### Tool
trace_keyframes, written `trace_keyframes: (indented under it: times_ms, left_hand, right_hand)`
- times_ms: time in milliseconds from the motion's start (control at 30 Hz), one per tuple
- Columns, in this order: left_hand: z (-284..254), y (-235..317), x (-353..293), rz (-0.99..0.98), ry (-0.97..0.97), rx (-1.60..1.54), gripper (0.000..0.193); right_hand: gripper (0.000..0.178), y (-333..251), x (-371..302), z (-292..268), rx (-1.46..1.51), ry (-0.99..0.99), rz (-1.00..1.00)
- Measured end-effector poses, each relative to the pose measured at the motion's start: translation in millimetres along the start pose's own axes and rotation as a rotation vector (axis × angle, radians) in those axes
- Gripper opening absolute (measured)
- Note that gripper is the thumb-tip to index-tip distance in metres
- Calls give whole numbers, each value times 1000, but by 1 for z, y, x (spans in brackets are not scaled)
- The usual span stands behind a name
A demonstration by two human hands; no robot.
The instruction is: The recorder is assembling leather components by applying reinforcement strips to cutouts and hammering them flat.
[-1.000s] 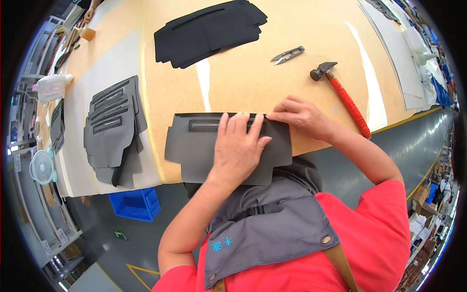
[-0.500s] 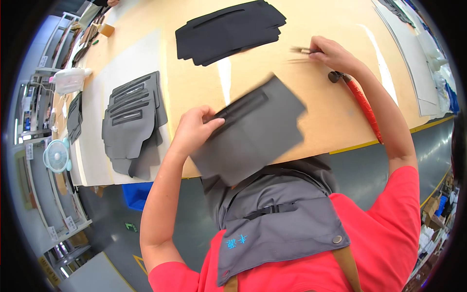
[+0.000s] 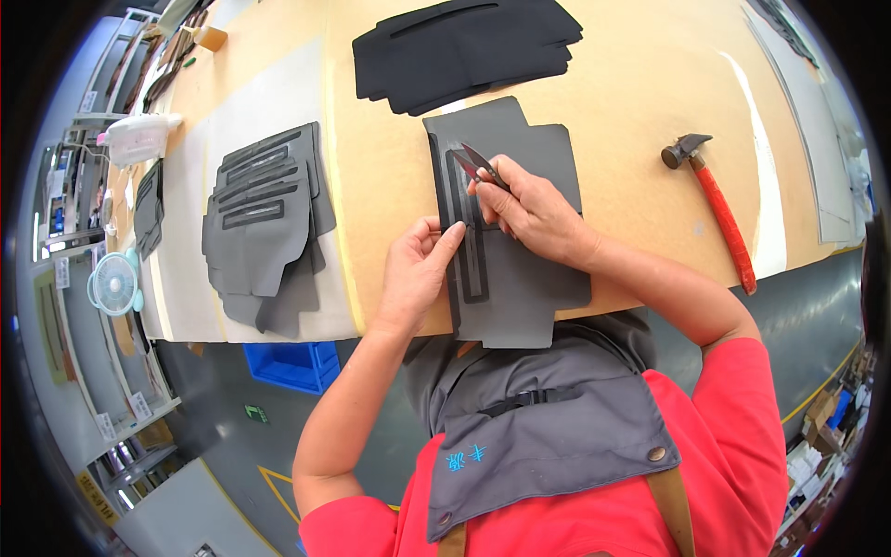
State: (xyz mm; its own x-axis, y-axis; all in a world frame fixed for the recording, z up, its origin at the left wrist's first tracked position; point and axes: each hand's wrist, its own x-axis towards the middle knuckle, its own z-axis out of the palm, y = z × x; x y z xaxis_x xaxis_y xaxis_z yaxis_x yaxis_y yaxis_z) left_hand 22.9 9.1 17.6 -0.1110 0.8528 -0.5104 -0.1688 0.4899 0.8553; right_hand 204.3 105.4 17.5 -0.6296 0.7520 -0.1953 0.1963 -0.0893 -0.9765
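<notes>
A dark grey leather-like panel with notched corners lies on the table in front of me, its long framed slot running up its left side. My left hand pinches the panel's left edge, thumb on top beside the slot. In my right hand is a pair of thread snips, held over the upper part of the slot. The blades look parted and point up and left. Whether they touch the panel I cannot tell.
A hammer with a red handle lies at the right. Black panels are stacked at the far side, and slotted grey panels lie at the left. A blue crate stands below the table's front edge; a small fan is at far left.
The panel has been turned upright and laid down on the table. My right hand has come in from the right with the snips, from near the hammer to over the slot.
</notes>
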Motion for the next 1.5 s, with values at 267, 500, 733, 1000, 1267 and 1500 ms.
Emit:
trace_keyframes:
  times_ms: [267, 500, 733, 1000, 1267, 1500]
  left_hand:
    - [-6, 1, -9, -207, -44, -452, 12]
    - [4, 3, -14, -200, -48, -508, 14]
    - [10, 7, -20, -165, -28, -332, 18]
    - [14, 4, -21, -152, -51, -318, 18]
    - [19, 7, -24, -121, -65, -311, 19]
    - [20, -3, -25, -105, -35, -323, 17]
  right_hand:
    - [17, 11, -7, -1, -102, 74, -150]
    - [22, 10, -8, -3, -50, 56, -27]
    - [34, -4, -30, -29, -739, 182, -530]
    - [34, -16, -40, -22, -1022, 149, -596]
    - [37, -28, -40, -18, -1205, 114, -728]
    - [32, -17, -36, -26, -1101, 147, -706]
